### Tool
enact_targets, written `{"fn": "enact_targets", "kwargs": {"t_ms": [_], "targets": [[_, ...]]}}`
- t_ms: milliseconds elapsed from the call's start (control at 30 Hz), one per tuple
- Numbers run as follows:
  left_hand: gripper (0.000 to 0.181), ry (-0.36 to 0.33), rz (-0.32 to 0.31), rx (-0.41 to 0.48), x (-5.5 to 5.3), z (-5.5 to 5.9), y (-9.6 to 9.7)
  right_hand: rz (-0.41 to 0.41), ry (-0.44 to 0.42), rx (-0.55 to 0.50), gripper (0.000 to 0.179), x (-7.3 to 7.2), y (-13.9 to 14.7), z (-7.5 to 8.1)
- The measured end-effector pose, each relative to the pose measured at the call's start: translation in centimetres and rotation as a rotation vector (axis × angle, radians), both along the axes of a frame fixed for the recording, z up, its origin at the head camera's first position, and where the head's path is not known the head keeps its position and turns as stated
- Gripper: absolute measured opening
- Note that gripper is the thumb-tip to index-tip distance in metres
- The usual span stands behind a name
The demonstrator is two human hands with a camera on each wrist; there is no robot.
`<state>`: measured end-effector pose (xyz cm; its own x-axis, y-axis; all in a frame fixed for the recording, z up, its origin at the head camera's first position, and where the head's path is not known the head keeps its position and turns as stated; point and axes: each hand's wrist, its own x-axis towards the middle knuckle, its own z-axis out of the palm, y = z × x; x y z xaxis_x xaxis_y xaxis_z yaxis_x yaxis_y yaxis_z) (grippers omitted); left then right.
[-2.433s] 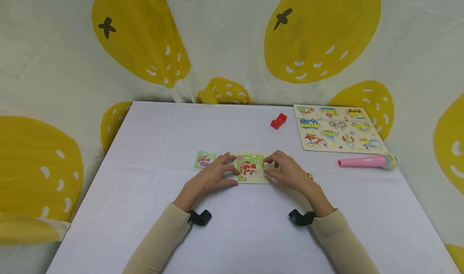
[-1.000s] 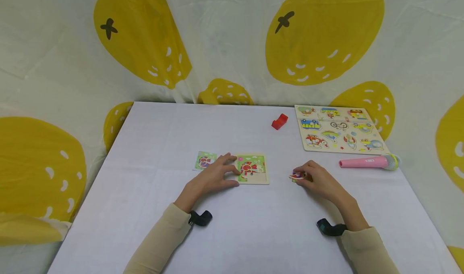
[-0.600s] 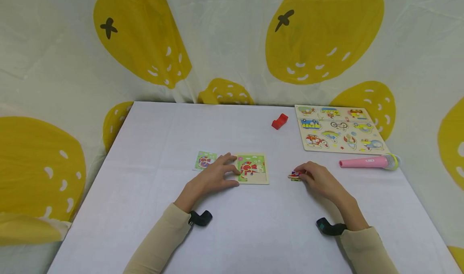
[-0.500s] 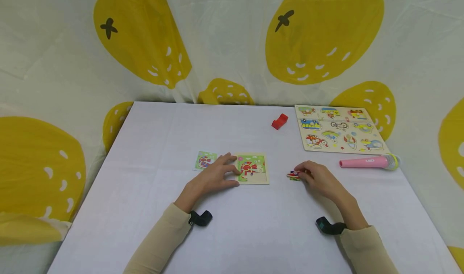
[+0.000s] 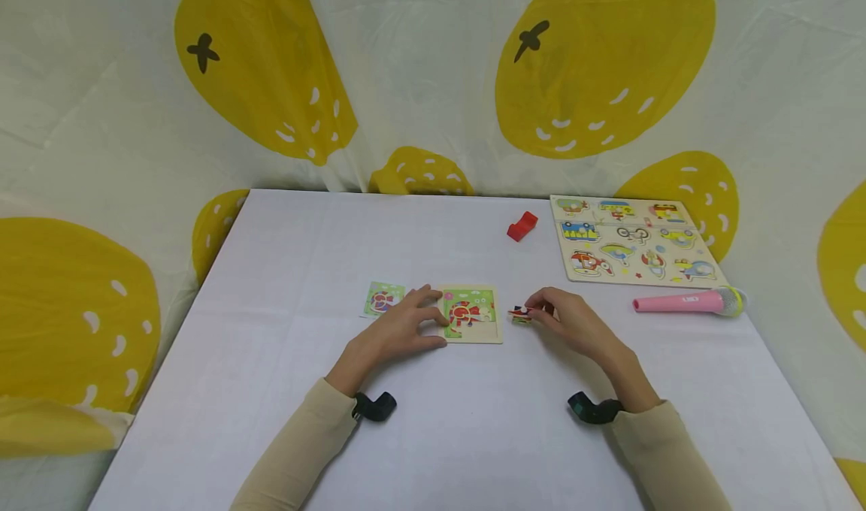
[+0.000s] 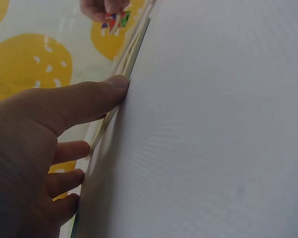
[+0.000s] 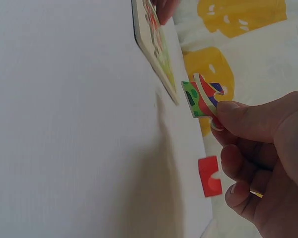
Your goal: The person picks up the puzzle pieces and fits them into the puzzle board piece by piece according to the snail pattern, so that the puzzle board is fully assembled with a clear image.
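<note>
In the head view a small square wooden puzzle board [image 5: 482, 334] lies mid-table, with red and green picture pieces in its upper part and bare wood at lower right. My left hand [image 5: 399, 326] holds its left side; in the left wrist view the thumb [image 6: 102, 96] rests on the board's edge. My right hand [image 5: 578, 327] pinches a jigsaw piece [image 7: 201, 101], green, red and purple, between thumb and index finger. The piece is raised off the table, just right of the board and apart from it. Part of the piece is hidden by the fingertips.
A small picture card [image 5: 383, 298] lies left of the board, partly behind my left hand. Farther back are a red notched block [image 5: 522, 227] and a larger wooden vehicle puzzle [image 5: 632, 240]. A pink toy microphone [image 5: 679, 301] lies at the right.
My right hand has moved from beside the board to the right, picked up the jigsaw piece, and come back left with it. My left hand and the board stay put.
</note>
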<state>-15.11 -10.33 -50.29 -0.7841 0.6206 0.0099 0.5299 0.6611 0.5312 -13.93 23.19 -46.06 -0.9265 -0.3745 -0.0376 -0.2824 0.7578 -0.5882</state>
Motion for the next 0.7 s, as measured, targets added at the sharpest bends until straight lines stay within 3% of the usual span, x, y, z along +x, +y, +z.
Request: {"fn": "enact_targets", "kwargs": {"t_ms": [433, 700], "targets": [[0.028, -0.012, -0.001, 0.004, 0.0, 0.1, 0.0, 0.113, -0.003, -0.042, 0.015, -0.5, -4.6, -0.1], [0.028, -0.007, -0.005, 0.007, -0.1, 0.0, 0.0, 0.148, -0.033, -0.046, 0.013, -0.4, -6.4, -0.9]]}}
